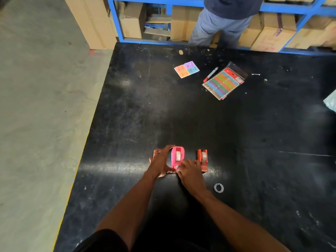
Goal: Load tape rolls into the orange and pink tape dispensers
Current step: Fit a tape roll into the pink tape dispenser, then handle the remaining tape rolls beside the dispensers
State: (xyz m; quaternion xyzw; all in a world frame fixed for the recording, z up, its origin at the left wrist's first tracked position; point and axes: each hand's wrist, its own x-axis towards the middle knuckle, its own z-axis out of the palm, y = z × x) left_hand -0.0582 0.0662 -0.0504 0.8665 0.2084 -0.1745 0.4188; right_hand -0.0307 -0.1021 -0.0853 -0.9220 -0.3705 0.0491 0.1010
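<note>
Fingers (160, 153) of the left hand (161, 164) spread apart and curve around the left side of the pink dispenser (177, 157), touching it. Right hand (190, 174) rests at the near end of the pink dispenser, fingers together on its cutter end. A tape roll (178, 155) sits inside the pink dispenser. Just right of it stands the orange dispenser (203, 160), also loaded. A loose ring (218, 187) lies on the black surface (254, 142), nearer than the orange dispenser.
</note>
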